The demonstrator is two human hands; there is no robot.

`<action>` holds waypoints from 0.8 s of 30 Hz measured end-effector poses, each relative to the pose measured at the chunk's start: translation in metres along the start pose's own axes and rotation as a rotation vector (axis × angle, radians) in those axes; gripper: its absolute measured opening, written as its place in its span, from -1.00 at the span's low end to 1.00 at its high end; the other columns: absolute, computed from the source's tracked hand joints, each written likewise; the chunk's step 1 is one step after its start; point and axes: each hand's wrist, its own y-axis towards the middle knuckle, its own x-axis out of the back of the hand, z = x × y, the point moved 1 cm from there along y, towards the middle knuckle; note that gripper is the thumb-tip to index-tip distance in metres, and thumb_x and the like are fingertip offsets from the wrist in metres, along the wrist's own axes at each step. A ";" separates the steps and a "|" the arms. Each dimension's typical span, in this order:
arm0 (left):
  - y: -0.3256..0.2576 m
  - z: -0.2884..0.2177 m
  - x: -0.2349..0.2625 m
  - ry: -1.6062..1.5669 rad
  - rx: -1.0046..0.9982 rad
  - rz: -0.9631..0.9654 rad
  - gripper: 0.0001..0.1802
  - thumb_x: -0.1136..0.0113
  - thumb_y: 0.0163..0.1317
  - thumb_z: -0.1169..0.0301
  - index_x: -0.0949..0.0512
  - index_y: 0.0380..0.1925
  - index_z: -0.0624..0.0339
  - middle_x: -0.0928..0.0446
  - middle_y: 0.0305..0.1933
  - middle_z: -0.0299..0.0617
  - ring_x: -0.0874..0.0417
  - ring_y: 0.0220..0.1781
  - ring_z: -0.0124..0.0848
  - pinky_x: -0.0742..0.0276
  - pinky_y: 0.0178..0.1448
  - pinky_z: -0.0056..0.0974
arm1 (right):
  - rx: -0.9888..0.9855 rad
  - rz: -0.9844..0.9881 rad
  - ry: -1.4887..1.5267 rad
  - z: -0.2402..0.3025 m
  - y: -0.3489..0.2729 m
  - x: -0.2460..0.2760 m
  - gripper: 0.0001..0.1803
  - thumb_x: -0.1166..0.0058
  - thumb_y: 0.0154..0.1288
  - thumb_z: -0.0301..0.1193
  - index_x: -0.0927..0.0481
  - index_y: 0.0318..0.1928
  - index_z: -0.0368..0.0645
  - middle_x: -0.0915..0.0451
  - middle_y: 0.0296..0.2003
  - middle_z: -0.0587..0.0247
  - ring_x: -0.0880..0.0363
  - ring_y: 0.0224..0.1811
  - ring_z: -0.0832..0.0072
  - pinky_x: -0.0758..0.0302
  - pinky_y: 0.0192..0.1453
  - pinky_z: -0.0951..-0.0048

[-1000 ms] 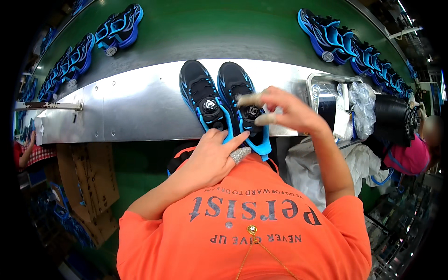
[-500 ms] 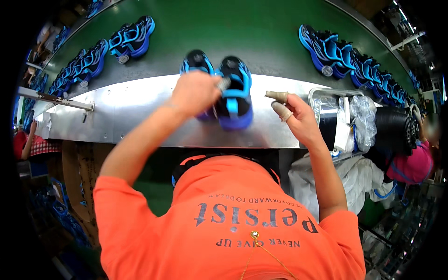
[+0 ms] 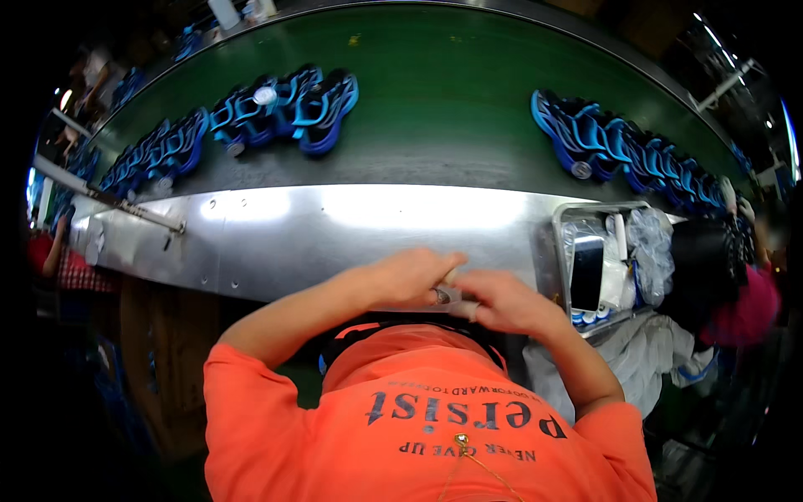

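Observation:
My left hand (image 3: 410, 278) and my right hand (image 3: 508, 303) meet in front of my body, above the near edge of the steel ledge (image 3: 276, 251). The left fingers are closed against the right fingertips, and a ring shows on the left hand. Pale finger covers sit on my right thumb and index finger. Whatever may lie between the fingers is too small and blurred to make out. Beyond the ledge, black and blue sports shoes (image 3: 324, 113) stand in a row on the green conveyor belt (image 3: 435, 109), out of reach of both hands.
A metal tray (image 3: 559, 251) right of my hands holds a dark phone-like slab (image 3: 587, 272) and clear plastic bags (image 3: 648, 238). More shoes (image 3: 619, 142) line the belt at right. A metal bar (image 3: 125, 209) crosses the left ledge. A person in pink (image 3: 744, 309) works at right.
The pair of shoes on the ledge has left it; a pair now stands at the end of the left row. My left hand let go of the shoes, and both hands drew back together.

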 end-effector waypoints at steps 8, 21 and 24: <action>0.038 -0.010 -0.007 0.362 0.032 -0.510 -0.67 -0.26 0.07 0.42 -0.52 -0.11 0.08 -0.60 -0.36 -0.13 -0.63 -0.29 -0.11 -0.51 -0.21 -0.08 | -0.220 0.225 1.205 -0.027 0.012 0.007 -0.39 -0.07 0.40 -0.19 -0.26 0.36 -0.14 -0.65 -0.21 0.06 -0.56 -0.49 0.46 -0.54 -0.32 0.45; -0.032 0.077 -0.106 0.489 0.379 -0.640 -0.41 -0.17 0.22 0.31 -0.41 0.28 0.15 -0.26 0.39 0.15 -0.23 0.43 0.07 -0.10 0.42 0.12 | -0.622 -0.570 -0.929 -0.264 -0.008 0.240 -0.23 -0.39 -0.12 0.23 -0.62 0.14 0.28 -0.27 0.31 -0.37 -0.38 0.24 -0.24 -0.39 0.27 -0.03; -0.023 0.075 -0.106 0.448 0.397 -0.655 -0.39 -0.16 0.19 0.33 -0.40 0.29 0.13 -0.25 0.40 0.14 -0.21 0.45 0.08 -0.07 0.44 0.12 | -0.790 -0.677 -0.917 -0.272 0.025 0.246 -0.39 -0.35 -0.04 0.18 -0.73 -0.08 0.05 -0.54 0.07 -0.30 -0.56 0.06 -0.13 -0.50 0.10 0.01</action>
